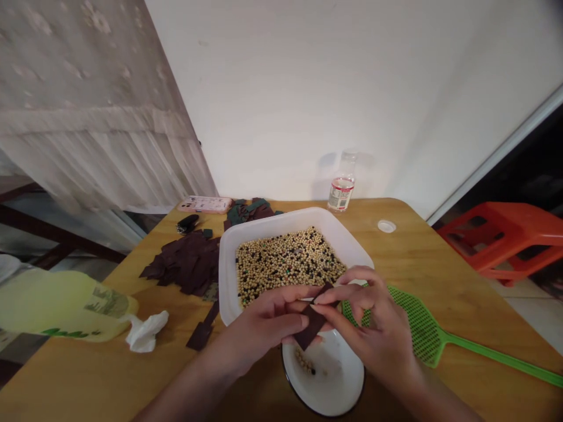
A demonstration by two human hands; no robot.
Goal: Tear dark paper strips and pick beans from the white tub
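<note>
Between my two hands is a small dark brown flat piece (pixel 313 325), perhaps cloth or thin leather. My left hand (pixel 277 319) is closed on its left side, thumb on top. My right hand (pixel 373 313) pinches its upper right edge with thumb and fingertips. Right below sits a white bowl (pixel 336 390) with a dark rim and a few beige beads and a dark one inside. Just beyond the hands stands a white plastic tub (pixel 227 275) holding many beige and black beads (pixel 285 261). Whether a bead lies inside the piece is hidden by the fingers.
Left of the tub lie a heap of dark brown pieces (pixel 187 261), keys (pixel 187 224), a phone (pixel 206 204), crumpled tissue (pixel 147 333) and a yellow bottle (pixel 65 305). Dark green pieces (pixel 246 211) lie behind. A glass bottle (pixel 342 184), white lid (pixel 386 225) and green fly swatter (pixel 422 328) are rightward.
</note>
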